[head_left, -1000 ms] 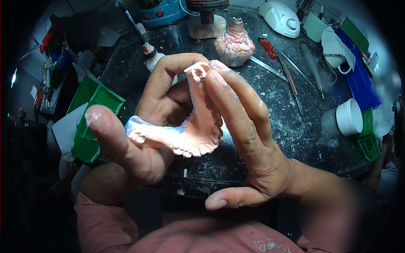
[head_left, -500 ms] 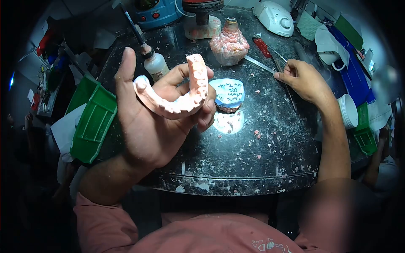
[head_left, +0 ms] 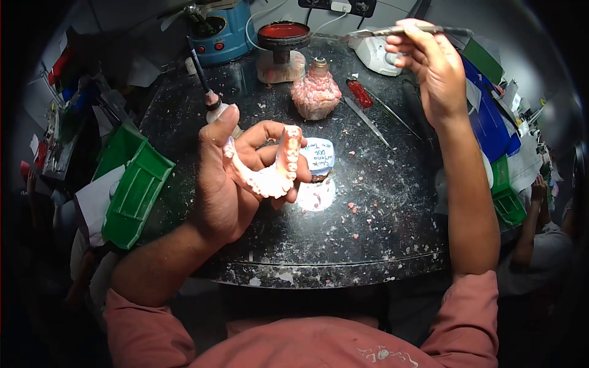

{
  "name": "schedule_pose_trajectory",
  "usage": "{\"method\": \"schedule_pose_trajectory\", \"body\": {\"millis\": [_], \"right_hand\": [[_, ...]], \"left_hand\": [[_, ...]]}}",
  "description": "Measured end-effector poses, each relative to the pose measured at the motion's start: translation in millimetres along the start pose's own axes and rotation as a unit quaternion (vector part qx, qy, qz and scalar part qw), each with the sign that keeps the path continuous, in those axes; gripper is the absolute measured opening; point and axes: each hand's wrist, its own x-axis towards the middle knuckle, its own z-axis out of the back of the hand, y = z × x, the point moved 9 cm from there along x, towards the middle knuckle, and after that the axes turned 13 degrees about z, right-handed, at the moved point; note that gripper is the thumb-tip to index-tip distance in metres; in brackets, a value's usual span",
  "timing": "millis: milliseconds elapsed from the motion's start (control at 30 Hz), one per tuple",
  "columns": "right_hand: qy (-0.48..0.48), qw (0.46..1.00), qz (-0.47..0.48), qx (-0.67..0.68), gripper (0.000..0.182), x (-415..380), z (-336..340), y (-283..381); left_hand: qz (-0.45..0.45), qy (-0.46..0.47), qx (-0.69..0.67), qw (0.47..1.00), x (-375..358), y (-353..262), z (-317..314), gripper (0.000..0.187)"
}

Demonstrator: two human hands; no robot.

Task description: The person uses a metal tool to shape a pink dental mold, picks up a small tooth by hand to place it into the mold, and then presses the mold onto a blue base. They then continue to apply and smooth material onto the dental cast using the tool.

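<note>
My left hand (head_left: 224,178) is closed around a horseshoe-shaped dental cast (head_left: 267,181), a pale jaw model with a row of teeth, tilted with its teeth visible. Raised over the far right of the bench, my right hand (head_left: 435,67) grips a slim wax knife (head_left: 423,30), its metal blade pointing left. Just behind the cast lies a second dental model (head_left: 320,153) with a pale blue base bearing handwriting; the left fingers partly cover it. A white round patch (head_left: 316,196) shows in front of it.
On the dark bench (head_left: 392,239) stand a wax-covered burner (head_left: 316,92), a pot of red wax (head_left: 283,30) and a bottle with a brush (head_left: 211,107). A red-handled knife (head_left: 360,94) and a metal instrument (head_left: 371,122) lie behind. Green trays (head_left: 138,190) flank the left side.
My right hand has lifted the wax knife off the bench and raised it. My left hand has lowered the cast slightly. The head view has shifted.
</note>
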Motion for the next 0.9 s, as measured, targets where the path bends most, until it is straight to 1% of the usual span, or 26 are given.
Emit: {"method": "schedule_pose_trajectory", "body": {"millis": [67, 100, 133, 167, 200, 233, 267, 333, 367, 400, 467, 500, 600, 633, 667, 700, 733, 767, 800, 867, 900], "right_hand": [[0.055, 0.993, 0.068, -0.074, 0.025, 20.7, -24.0, 7.2], [0.053, 0.997, 0.039, -0.028, 0.017, 22.4, -37.2, 7.9], [0.042, 0.996, 0.074, -0.025, 0.016, 27.9, -44.8, 8.4], [0.036, 0.997, 0.044, -0.046, 0.016, 28.7, -49.2, 2.7], [0.029, 0.997, 0.015, -0.066, 0.016, 29.1, -50.9, -2.7], [0.053, 0.992, 0.019, -0.111, 0.016, 29.0, -54.9, -2.8], [0.055, 0.992, 0.02, -0.111, 0.016, 29.2, -56.3, -3.7], [0.066, 0.991, 0.036, -0.109, 0.019, 29.0, -60.7, -3.0], [0.058, 0.993, 0.031, -0.096, 0.014, 28.9, -61.3, -2.7], [0.058, 0.993, 0.031, -0.097, 0.014, 29.7, -56.8, -8.7], [0.109, 0.975, 0.116, -0.158, 0.023, 32.0, -56.1, -6.7], [0.11, 0.974, 0.116, -0.159, 0.023, 31.4, -50.5, -11.3], [0.125, 0.971, 0.105, -0.175, 0.022, 24.4, -49.6, -8.2], [0.102, 0.982, 0.095, -0.128, 0.022, 22.6, -45.6, -5.7], [0.08, 0.99, 0.085, -0.081, 0.023, 20.9, -41.4, -4.6], [0.059, 0.994, 0.092, -0.032, 0.021, 19.2, -31.4, -4.6], [0.05, 0.994, 0.098, -0.029, 0.019, 13.5, -30.5, 2.8], [0.045, 0.992, 0.103, -0.065, 0.015, 7.9, -29.6, 7.2], [0.039, 0.988, 0.107, -0.101, 0.011, 4.1, -28.1, 10.5], [0.091, 0.975, 0.114, -0.166, 0.012, -0.5, -37.1, 14.7], [0.092, 0.974, 0.123, -0.165, 0.013, -1.1, -37.5, 14.7]], "left_hand": [[-0.005, 0.017, 0.018, 1.0, 3.0, 1.8, 5.0, 0.082], [0.011, 0.026, -0.004, 1.0, 5.4, 5.6, 8.5, 0.083], [0.027, 0.035, -0.026, 0.999, 6.9, 7.8, 9.5, 0.084], [0.025, 0.037, -0.025, 0.999, 6.7, 6.9, 5.7, 0.084], [0.033, -0.003, -0.034, 0.999, 6.7, 8.9, 7.0, 0.085], [0.041, -0.044, -0.043, 0.997, 6.0, 10.6, 11.6, 0.086], [0.039, -0.043, -0.044, 0.997, 5.6, 9.8, 13.2, 0.086], [0.049, 0.009, -0.044, 0.998, 5.0, 11.6, 7.7, 0.086], [0.054, 0.01, -0.041, 0.998, 5.8, 14.1, 8.3, 0.083], [0.054, 0.011, -0.041, 0.998, 6.1, 13.9, 7.8, 0.083], [0.075, 0.006, -0.02, 0.997, 7.7, 16.6, 4.1, 0.083], [0.065, -0.017, -0.023, 0.998, 6.2, 13.5, 2.1, 0.086], [0.047, -0.035, 0.011, 0.998, 4.0, 10.2, 9.3, 0.09], [0.031, -0.01, 0.011, 0.999, 5.2, 9.1, 10.5, 0.086], [0.033, -0.008, 0.012, 0.999, 6.3, 10.6, 10.8, 0.086], [0.015, -0.051, 0.039, 0.998, 6.1, 8.0, 17.5, 0.084], [-0.004, -0.094, 0.066, 0.993, 4.4, 4.9, 24.2, 0.083], [-0.023, -0.1, 0.096, 0.99, 1.4, 1.2, 23.6, 0.082], [-0.023, -0.101, 0.096, 0.99, 0.7, 1.8, 22.6, 0.082], [-0.057, -0.135, 0.124, 0.981, -1.8, -2.5, 22.4, 0.083], [-0.057, -0.097, 0.137, 0.984, -1.2, -1.7, 20.6, 0.084]]}}
